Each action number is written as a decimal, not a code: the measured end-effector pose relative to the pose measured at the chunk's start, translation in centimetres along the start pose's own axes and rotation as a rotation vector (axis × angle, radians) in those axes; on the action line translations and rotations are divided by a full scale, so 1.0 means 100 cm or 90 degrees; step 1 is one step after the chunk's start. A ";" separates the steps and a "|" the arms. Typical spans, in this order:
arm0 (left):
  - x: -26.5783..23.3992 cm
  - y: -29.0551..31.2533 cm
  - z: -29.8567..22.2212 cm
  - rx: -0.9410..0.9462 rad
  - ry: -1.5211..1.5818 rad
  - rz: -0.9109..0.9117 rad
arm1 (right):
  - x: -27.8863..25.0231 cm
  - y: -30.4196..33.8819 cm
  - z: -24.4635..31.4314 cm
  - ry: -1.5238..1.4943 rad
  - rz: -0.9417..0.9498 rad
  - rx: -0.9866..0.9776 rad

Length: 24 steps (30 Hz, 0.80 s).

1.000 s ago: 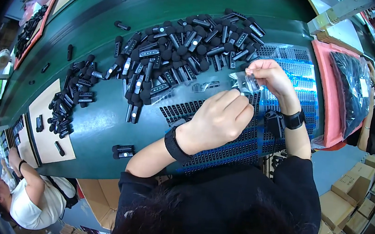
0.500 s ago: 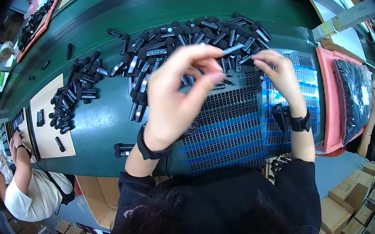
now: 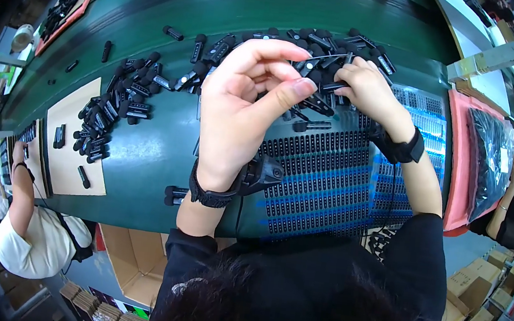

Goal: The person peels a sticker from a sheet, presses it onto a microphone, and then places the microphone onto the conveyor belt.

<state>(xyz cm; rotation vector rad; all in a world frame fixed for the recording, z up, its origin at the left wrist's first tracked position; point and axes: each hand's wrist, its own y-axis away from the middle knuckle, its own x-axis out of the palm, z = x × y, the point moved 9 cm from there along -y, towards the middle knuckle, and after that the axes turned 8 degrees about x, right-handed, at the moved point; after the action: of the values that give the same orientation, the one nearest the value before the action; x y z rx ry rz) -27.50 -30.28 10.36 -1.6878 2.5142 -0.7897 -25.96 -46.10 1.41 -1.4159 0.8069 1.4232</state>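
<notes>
Two hands raised over a green table [image 3: 144,148], left hand [image 3: 244,105] lifted with fingers loosely pinched on nothing visible, right hand [image 3: 366,90] clasped on small black parts [image 3: 323,82], slotted blue tray [image 3: 331,175] beneath.

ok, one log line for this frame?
left hand: raised, pinching | right hand: on black parts | slotted tray: below

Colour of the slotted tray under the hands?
Black slotted tray with blue showing through; head view, the only one.
</notes>
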 end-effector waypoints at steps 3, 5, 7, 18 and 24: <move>-0.006 0.000 -0.005 0.014 -0.029 0.003 | -0.025 -0.001 0.005 -0.116 0.056 0.111; -0.004 -0.001 -0.010 0.045 -0.063 0.031 | -0.043 0.001 0.011 -0.234 0.039 0.145; -0.008 0.000 -0.011 0.046 -0.062 0.005 | -0.056 0.005 0.011 -0.472 0.000 0.223; -0.012 0.004 -0.031 0.097 -0.122 -0.032 | -0.090 -0.001 0.060 -0.951 -0.103 0.130; -0.011 0.003 -0.024 -0.022 -0.076 -0.027 | -0.091 0.002 0.055 -0.991 -0.094 0.098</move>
<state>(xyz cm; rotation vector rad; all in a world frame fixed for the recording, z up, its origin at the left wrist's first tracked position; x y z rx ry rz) -28.00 -28.30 12.04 -1.7485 2.4347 -0.6298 -29.10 -42.57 10.91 0.0200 -0.2154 1.7355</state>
